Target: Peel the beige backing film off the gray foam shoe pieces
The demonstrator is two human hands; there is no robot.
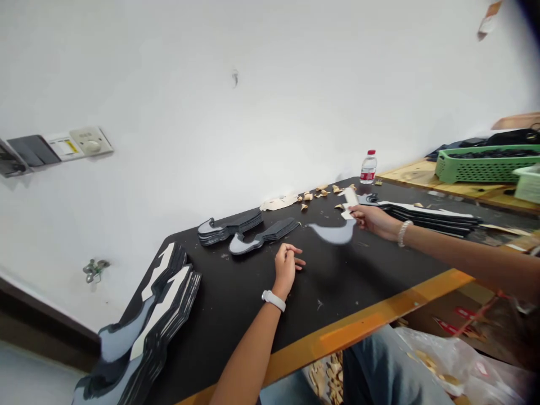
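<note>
My right hand (pixel 373 220) is shut on a curved grey-and-white cutout piece (pixel 333 232), which is motion-blurred and swings over the black tabletop (pixel 337 284). My left hand (pixel 286 268) rests on the tabletop, loosely curled and holding nothing. Nearest to it, a stack of grey-and-black cutouts (pixel 261 237) lies just beyond the fingertips, with a similar stack (pixel 228 228) beside it. A long black stack with white edges (pixel 426 216) lies beyond my right hand. Two larger stacks (pixel 158 320) lie at the table's left end.
Tan scraps (pixel 316 195) and a water bottle (pixel 368 167) stand along the far edge. To the right are a green plastic basket (pixel 483 164) and a white bin (pixel 528 184). An orange table edge (pixel 363 326) runs above my lap and a plastic bag of scraps (pixel 439 363).
</note>
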